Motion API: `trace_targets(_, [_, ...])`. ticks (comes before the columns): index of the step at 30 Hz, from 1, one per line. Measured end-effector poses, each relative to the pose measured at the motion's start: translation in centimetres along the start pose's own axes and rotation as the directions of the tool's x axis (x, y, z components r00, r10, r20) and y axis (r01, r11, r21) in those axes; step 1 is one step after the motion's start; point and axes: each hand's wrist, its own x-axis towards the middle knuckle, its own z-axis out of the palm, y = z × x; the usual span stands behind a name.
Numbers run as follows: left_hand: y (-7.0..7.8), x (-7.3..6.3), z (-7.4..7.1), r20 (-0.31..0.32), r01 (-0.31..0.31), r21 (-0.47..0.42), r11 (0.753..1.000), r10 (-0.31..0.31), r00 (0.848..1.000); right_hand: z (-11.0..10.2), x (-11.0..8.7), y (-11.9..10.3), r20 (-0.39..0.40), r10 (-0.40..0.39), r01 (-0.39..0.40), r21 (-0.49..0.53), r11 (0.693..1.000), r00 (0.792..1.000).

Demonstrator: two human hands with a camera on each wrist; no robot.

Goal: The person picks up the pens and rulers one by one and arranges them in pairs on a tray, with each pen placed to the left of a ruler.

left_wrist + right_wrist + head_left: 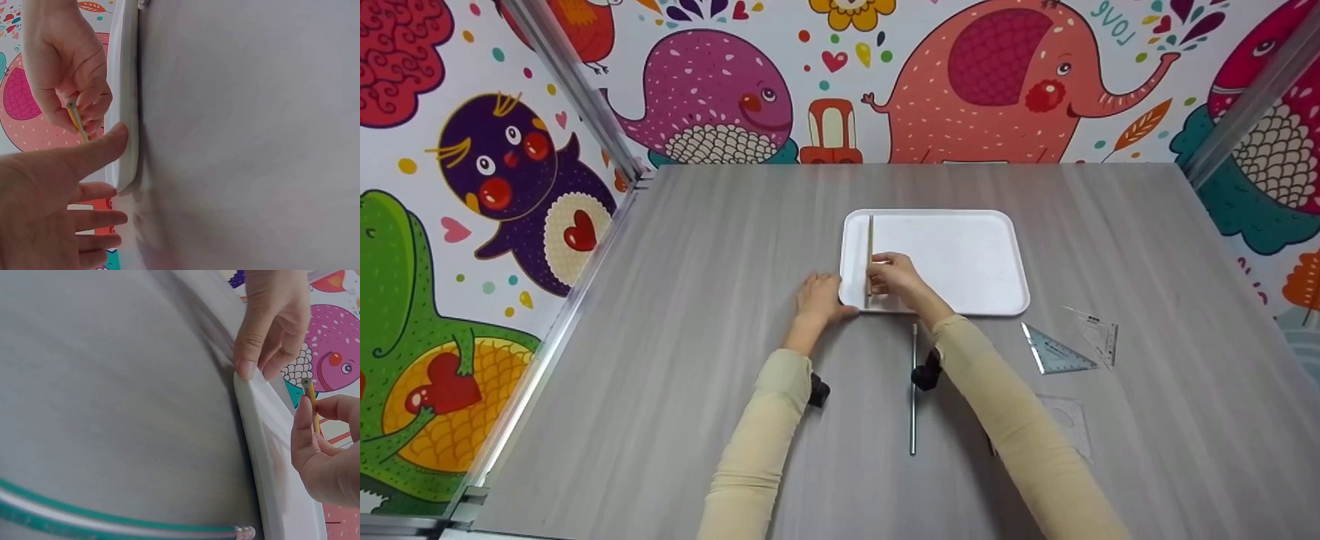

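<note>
My right hand (pixel 898 277) pinches a thin yellow pencil (pixel 871 238) between thumb and fingers. The pencil lies lengthwise over the left part of a white tray (pixel 960 259), its far end pointing away from me. At the tray's near left corner rests my left hand (pixel 817 298), thumb along the front rim and fingers spread by the left side. In the left wrist view, the near end of the pencil (pixel 74 115) pokes out of the right hand's fingers. The right wrist view has the left thumb (pixel 249 360) right on the tray's corner.
A teal pencil (pixel 913 420) lies on the table in front of the tray, partly behind the right wrist's black camera (pixel 928 371). Right of it are a bluish set square (pixel 1057 354), a clear set square (pixel 1102 337) and a clear plastic piece (pixel 1072 420) partly under the sleeve.
</note>
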Motion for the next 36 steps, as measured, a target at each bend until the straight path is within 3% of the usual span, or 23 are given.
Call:
trace_targets(7, [-0.1, 0.0, -0.3, 0.01, 0.013, 0.017, 1.0, -0.013, 1.0, -0.1, 0.3, -0.3, -0.013, -0.018, 0.018, -0.009, 1.0, 1.0])
trace_targets(14, [0.0, 0.0, -0.6, 0.003, -0.01, 0.022, 1.0, 0.01, 1.0, 0.0, 0.5, -0.6, -0.011, 0.013, -0.013, 0.023, 1.0, 1.0])
trace_targets(22, [0.0, 0.0, -0.4, -0.001, -0.011, 0.01, 1.0, 0.011, 1.0, 1.1, -1.7, -2.1, -0.012, -0.006, 0.005, -0.033, 0.999, 1.0])
trace_targets(26, [-0.1, 0.1, -0.3, -0.008, -0.013, 0.009, 1.0, 0.013, 1.0, 1.1, 0.4, -0.3, -0.017, -0.051, 0.051, -0.012, 0.999, 0.999])
trace_targets(33, [0.1, 0.2, -0.3, 0.016, -0.002, 0.014, 1.0, 0.002, 1.0, -1.1, 14.0, 9.5, -0.016, -0.115, 0.115, 0.031, 0.993, 0.993])
trace_targets(35, [0.2, 0.2, -0.3, 0.022, -0.002, 0.017, 1.0, 0.001, 1.0, -1.2, 14.5, 9.9, -0.024, -0.094, 0.094, 0.013, 0.995, 0.995])
trace_targets(36, [0.2, 0.1, -0.3, 0.023, -0.003, 0.017, 1.0, 0.003, 1.0, -1.0, 13.6, 9.2, -0.035, -0.078, 0.078, -0.002, 0.997, 0.996])
